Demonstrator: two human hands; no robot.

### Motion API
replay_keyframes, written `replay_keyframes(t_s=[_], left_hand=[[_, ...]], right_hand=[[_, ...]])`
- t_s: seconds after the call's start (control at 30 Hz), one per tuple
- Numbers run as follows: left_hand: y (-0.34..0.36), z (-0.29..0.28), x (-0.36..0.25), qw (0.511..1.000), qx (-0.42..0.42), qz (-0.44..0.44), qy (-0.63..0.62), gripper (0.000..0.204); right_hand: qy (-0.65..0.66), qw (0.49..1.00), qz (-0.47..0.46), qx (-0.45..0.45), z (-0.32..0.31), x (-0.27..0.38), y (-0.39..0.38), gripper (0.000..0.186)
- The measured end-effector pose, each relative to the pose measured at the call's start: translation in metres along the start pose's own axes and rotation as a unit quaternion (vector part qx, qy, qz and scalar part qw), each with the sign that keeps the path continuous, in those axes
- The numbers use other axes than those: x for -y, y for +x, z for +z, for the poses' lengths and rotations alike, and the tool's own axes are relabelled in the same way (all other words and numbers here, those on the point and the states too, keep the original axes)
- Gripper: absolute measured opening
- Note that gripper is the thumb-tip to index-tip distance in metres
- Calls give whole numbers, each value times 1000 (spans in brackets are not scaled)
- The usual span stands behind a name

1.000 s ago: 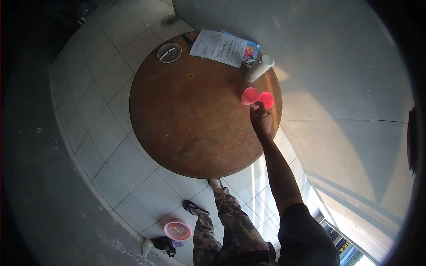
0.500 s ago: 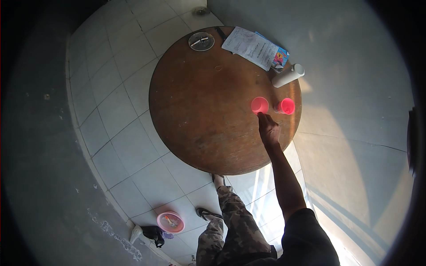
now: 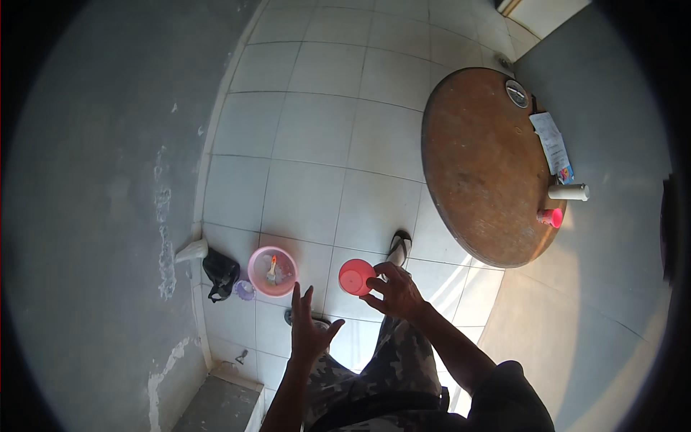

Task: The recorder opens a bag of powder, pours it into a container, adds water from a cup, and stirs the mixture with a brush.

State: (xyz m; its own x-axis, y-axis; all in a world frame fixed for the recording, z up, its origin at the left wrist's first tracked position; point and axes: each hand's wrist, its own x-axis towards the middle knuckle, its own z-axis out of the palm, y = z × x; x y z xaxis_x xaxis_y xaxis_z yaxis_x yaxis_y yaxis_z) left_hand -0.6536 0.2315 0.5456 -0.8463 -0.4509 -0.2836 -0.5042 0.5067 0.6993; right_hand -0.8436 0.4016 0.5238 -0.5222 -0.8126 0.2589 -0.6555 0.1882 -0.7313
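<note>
A pink plastic cup [image 3: 354,278] is held by its right side between the thumb and fingers of my right hand [image 3: 399,291], off the table and above the floor. Its open mouth faces up and nothing shows inside. My left hand [image 3: 311,333] is raised, holding nothing, with fingers stretched and thumb spread. It is nearest to a pink basin [image 3: 253,279] on the floor, in which a brush-like thing [image 3: 272,269] with an orange end lies.
Right of me stands a round brown table [image 3: 482,165]. Along its far-right edge are another pink cup [image 3: 551,217], a white flask [image 3: 567,192], papers [image 3: 549,140] and a round ashtray [image 3: 517,93]. Beside the basin are a black bag [image 3: 221,272] and a small purple thing [image 3: 245,290].
My right hand has lifted one pink cup off the table and carried it left. My left hand has come into view, and my view has turned left toward the basin.
</note>
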Motion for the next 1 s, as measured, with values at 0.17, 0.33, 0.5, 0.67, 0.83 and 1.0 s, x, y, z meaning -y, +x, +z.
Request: replay_keyframes(t_s=[0.17,0.33,0.5,0.67,0.83,1.0], left_hand=[[-54,-29,78,987,-132,9,-93,80],[-101,-69,166,973,-197,-79,-90,79],[-114,-61,229,954,-225,-152,-130,77],[-124,-22,316,952,-212,-205,-87,92],[-153,28,456,925,-138,-334,-119,84],[-151,31,610,924,-164,-284,-196,50]], right_hand=[[35,993,-43,101,109,107,-1,42],[153,980,80,101,226,172,1,87],[138,963,166,163,308,174,-1,88],[122,960,38,248,395,125,20,72],[-46,936,-129,323,489,36,43,74],[-182,888,-269,326,578,-65,54,73]])
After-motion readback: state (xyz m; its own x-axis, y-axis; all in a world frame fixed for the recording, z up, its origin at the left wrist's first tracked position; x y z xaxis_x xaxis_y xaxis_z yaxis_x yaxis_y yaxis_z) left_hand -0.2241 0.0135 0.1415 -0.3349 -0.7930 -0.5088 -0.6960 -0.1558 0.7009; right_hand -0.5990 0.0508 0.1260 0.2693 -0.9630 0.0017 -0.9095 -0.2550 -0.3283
